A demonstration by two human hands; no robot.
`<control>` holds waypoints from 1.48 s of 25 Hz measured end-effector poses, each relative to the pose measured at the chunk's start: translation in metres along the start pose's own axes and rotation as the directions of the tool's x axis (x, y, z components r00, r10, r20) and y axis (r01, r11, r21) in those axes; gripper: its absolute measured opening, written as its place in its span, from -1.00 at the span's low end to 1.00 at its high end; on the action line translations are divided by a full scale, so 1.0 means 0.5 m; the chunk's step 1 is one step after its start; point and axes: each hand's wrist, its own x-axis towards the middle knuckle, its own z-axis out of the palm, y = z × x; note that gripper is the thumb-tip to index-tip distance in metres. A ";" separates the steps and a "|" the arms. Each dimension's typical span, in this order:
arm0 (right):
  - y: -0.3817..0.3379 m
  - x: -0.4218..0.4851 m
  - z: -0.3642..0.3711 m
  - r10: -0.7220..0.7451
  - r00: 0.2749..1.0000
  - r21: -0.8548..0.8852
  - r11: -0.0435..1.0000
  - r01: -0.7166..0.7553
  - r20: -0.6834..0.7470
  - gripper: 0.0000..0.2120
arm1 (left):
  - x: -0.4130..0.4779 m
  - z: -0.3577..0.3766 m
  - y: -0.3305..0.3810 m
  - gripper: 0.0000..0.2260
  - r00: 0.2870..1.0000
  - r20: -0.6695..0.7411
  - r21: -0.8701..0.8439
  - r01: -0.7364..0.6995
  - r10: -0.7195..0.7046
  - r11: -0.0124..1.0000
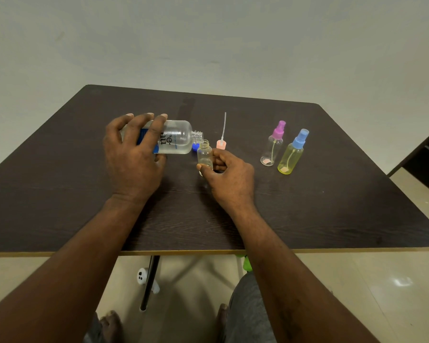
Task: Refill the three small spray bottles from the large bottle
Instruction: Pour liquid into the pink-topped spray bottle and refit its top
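My left hand [134,154] grips the large clear bottle [177,138], tipped on its side with its uncapped neck just above the mouth of a small clear bottle [204,157]. My right hand [229,178] holds that small bottle upright on the dark table [307,206]. Behind it the small bottle's pink spray head [221,143] stands with its thin tube pointing up. The large bottle's blue cap [195,147] lies just behind the small bottle. Further right stand a clear spray bottle with a purple head [274,147] and a yellow one with a blue head [292,154].
The table's front edge runs across the view below my forearms. A dark piece of furniture [426,167] stands past the table's right edge. Under the table are a black leg [150,280] and a small white object [142,276] on the tiled floor.
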 end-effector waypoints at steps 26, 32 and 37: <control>0.006 0.000 0.004 -0.006 1.000 0.007 1.000 0.006 -0.005 -0.63 | 0.000 0.002 -0.003 -0.42 1.000 -0.003 0.002 -0.014 0.014 1.000; 0.002 0.000 0.005 -0.019 1.000 0.002 1.000 0.019 -0.002 -0.67 | -0.001 -0.001 -0.001 -0.42 1.000 -0.002 -0.002 -0.013 0.013 1.000; 0.002 -0.001 0.003 -0.017 1.000 0.002 1.000 0.017 0.001 -0.67 | 0.000 -0.003 0.004 -0.43 1.000 0.002 -0.012 -0.002 0.002 1.000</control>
